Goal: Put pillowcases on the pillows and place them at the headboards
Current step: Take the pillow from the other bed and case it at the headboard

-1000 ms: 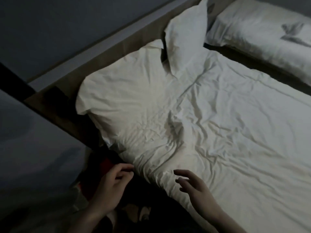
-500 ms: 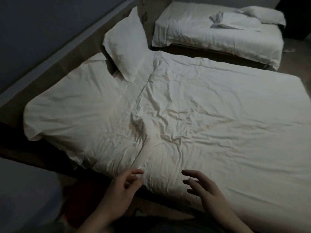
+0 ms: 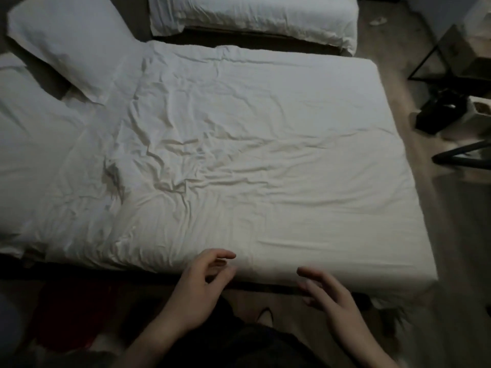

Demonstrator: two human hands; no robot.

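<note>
My left hand (image 3: 198, 290) and right hand (image 3: 328, 294) hover empty, fingers loosely curled, at the lower edge of the wrinkled white-sheeted bed (image 3: 265, 155); a white pillow (image 3: 66, 41) lies upper left.

One white cased pillow (image 3: 66, 41) leans tilted at the bed's head end, another (image 3: 34, 160) lies flat beside it.

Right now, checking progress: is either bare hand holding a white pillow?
No: the left hand and right hand hover empty at the white bed's near edge, apart from the white pillow propped far left.
</note>
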